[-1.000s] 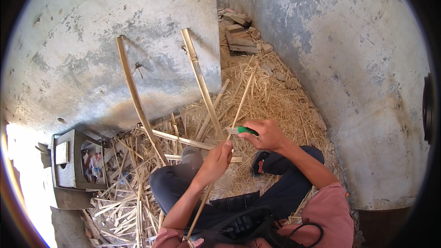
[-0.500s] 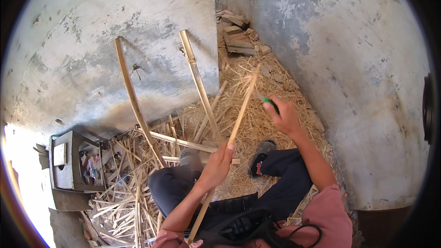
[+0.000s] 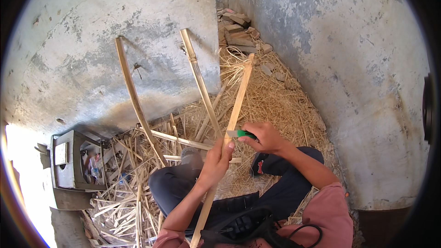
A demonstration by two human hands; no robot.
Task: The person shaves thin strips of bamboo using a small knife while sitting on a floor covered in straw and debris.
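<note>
A long pale bamboo strip [image 3: 239,95] slants from my lap up toward the far corner. My left hand [image 3: 217,161] is closed round its middle, the thumb lying along it. In my right hand [image 3: 265,138] is a green-handled knife [image 3: 246,134], gripped in a closed fist. Its blade lies across the strip just above my left thumb. Thin curled shavings [image 3: 235,62] cluster by the strip's far end.
Two bamboo strips [image 3: 129,87] [image 3: 196,71] lean on the left wall. Shavings [image 3: 280,105] and split offcuts [image 3: 121,211] cover the floor round my legs. Bricks [image 3: 241,34] are heaped in the far corner. An open-sided box [image 3: 69,158] stands at left.
My right hand with the knife has come down and left, from beside the strip's upper part to just above my left hand. The strip's broad face now shows more.
</note>
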